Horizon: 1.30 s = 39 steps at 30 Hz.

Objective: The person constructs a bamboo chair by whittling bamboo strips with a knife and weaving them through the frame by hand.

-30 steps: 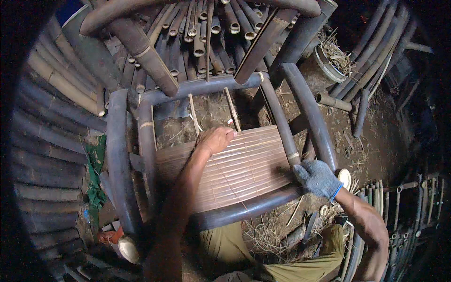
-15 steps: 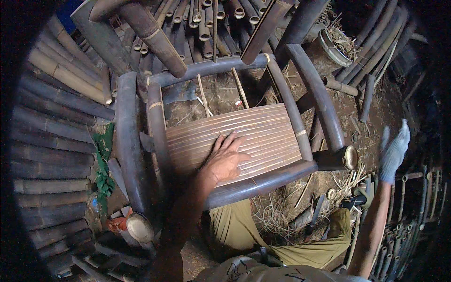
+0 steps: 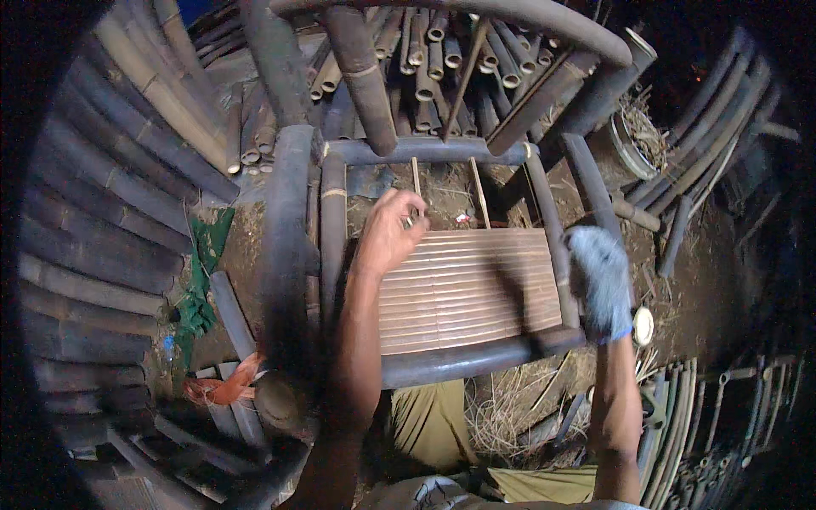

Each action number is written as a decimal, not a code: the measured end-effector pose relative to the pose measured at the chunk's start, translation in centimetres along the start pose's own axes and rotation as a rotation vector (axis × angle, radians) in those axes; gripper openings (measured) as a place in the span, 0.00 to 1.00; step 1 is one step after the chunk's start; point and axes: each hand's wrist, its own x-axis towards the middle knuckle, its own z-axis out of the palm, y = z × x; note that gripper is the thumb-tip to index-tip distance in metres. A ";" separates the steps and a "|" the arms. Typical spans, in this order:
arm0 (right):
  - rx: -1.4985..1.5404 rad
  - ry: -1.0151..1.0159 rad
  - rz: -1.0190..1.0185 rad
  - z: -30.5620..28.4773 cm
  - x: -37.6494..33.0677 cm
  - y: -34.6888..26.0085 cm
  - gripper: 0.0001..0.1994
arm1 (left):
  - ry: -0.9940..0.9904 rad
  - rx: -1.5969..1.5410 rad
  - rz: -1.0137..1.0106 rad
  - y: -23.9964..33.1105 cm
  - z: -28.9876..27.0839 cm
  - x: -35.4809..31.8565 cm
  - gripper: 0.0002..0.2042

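A bamboo chair [image 3: 476,368] stands before me, its dark round poles framing a seat of pale bamboo slats [image 3: 476,293]. The slats cover the near part of the seat. Two thin strips [image 3: 478,191] span the gap behind them. Over the slats' far left edge is my bare left hand [image 3: 393,228], its fingers curled together; whatever they hold is too small to make out. My right hand [image 3: 599,280], in a grey-blue knit glove, is at the seat's right side rail. Motion smears its fingers, so their grip cannot be told.
Bamboo poles [image 3: 93,263] are stacked along the left, and cut tubes [image 3: 433,72] lie behind the chair. A bucket of shavings [image 3: 633,144] stands at the far right. Orange cord [image 3: 225,382] and green cloth [image 3: 200,289] lie left of the chair. Shavings [image 3: 510,416] litter the ground nearby.
My left hand has risen from lying spread on the slats and curled up at their far edge. My gloved right hand has come in from the far right to the chair's side. The view has shifted.
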 end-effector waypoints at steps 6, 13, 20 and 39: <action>-1.082 0.139 -0.743 8.2 12.4 0.7 0.08 | -0.168 0.415 -0.444 -9.6 2.4 3.6 0.12; -1.115 -0.886 -0.872 21.4 19.8 12.3 0.09 | -0.278 0.087 -0.277 -14.6 4.9 2.3 0.21; -0.912 -1.055 -1.067 21.2 21.8 13.2 0.10 | -0.491 0.073 -0.331 -13.1 3.0 3.2 0.12; -0.388 -0.342 -0.596 17.6 9.4 6.2 0.20 | -0.552 -0.719 -0.214 -9.3 1.0 3.9 0.10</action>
